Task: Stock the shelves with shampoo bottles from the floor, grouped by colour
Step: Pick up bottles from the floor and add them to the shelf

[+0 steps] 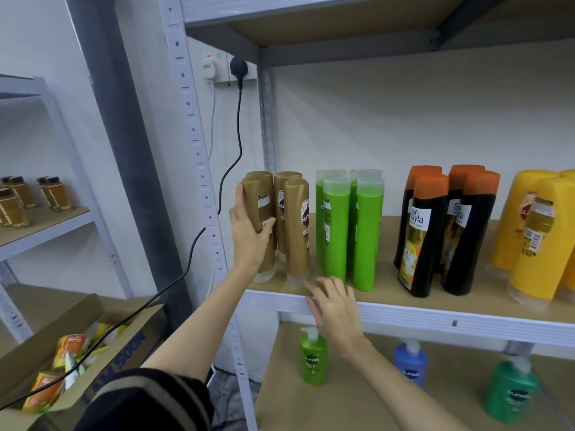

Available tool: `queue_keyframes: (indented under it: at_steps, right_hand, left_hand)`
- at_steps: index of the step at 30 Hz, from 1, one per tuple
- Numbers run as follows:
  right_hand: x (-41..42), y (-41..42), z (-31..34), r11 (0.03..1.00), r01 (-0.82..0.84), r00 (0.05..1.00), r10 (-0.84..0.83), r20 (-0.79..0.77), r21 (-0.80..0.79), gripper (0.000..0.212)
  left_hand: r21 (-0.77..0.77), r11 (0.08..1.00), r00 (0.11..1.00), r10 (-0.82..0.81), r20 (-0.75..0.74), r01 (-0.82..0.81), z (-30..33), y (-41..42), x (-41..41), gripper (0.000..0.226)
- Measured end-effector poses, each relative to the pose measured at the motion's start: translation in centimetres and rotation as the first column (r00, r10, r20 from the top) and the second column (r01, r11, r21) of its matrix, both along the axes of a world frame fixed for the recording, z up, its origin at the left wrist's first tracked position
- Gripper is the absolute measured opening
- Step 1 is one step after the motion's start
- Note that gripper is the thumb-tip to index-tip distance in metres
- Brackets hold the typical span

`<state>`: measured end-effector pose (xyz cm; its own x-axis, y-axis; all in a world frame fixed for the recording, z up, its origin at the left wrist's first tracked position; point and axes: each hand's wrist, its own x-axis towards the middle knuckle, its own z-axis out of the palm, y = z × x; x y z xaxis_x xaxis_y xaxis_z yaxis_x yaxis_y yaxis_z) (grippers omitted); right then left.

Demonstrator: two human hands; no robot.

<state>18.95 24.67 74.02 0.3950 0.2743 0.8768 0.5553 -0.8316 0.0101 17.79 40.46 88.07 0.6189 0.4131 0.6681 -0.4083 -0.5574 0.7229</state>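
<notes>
Head view, shelf stock, all placed rel. to the green bottles (348, 228) on the mid shelf (435, 318):
- Green bottles: 4 visible, upright, caps up, two rows, front pair near shelf's front edge.
- Gold-brown bottles (291, 222): 4 visible, just left of green, standing cap-down. Narrow gap between the two groups. Leftmost front one is gripped by the left hand (249, 231), thumb across its front, fingers behind; it sits at the shelf's left end by the upright post (267, 126).
- Black bottles w/ orange caps (435, 231): 4 visible, right of green, wider bare gap between.
- Yellow bottles (535, 234): at least 3, far right, cut by frame edge.
- Right hand (334, 303): below-front of green, fingers loosely bent, resting at the shelf's front lip, holds nothing.
- Lower shelf (342, 409), under green: 3 pump bottles – light green (313, 359), blue (410, 362), dark green (511, 393) – well apart, much bare board around.
- Cardboard box (102, 346), far lower left on floor, w/ orange-yellow packs; count unclear.
- Side rack (46, 219), far left: several small amber bottles, blurred.
- Black cable (239, 129) hangs from the wall plug, left of post.
</notes>
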Motion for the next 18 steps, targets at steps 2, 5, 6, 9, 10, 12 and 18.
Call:
queue_keyframes:
  at_steps: [2, 5, 6, 9, 10, 12, 18]
  right_hand:
    - [0.0, -0.1, 0.1, 1.0, -0.013, 1.0, 0.013, -0.004, -0.024, 0.026]
    - [0.2, -0.2, 0.0, 0.999, -0.017, 0.999, 0.015, -0.042, -0.031, 0.026]
    - [0.2, -0.3, -0.1, 0.999, -0.022, 0.998, 0.021, -0.053, -0.028, 0.026]
    - [0.2, -0.4, -0.2, 0.999, -0.041, 0.997, 0.039, -0.064, -0.031, 0.026]
    - [0.2, -0.4, -0.1, 0.999, -0.045, 0.997, 0.044, -0.066, -0.026, 0.025]
    - [0.1, -0.4, 0.0, 0.999, -0.047, 0.996, 0.046, -0.078, -0.019, 0.025]
    - [0.0, -0.4, -0.1, 0.999, -0.035, 0.992, 0.031, -0.118, -0.032, 0.025]
  left_hand:
    - [-0.005, 1.0, 0.999, 0.01, -0.031, -0.01, 0.0, -0.3, 0.2, 0.085]
    - [-0.036, 0.999, 0.997, 0.006, -0.073, -0.008, 0.1, -0.6, 0.2, 0.084]
    - [-0.039, 0.999, 0.997, 0.006, -0.08, -0.009, 0.1, -0.6, 0.2, 0.084]
    - [-0.01, 1.0, 0.996, 0.004, -0.089, -0.005, -0.1, -0.6, 0.1, 0.084]
    - [0.013, 1.0, 0.996, 0.003, -0.093, -0.001, -0.3, -0.5, 0.0, 0.085]
    - [0.062, 0.998, 0.993, 0.001, -0.122, 0.006, -1.0, -0.2, 0.0, 0.09]
    - [0.078, 0.997, 0.973, 0.039, -0.228, -0.021, -2.6, 0.3, -0.3, 0.09]
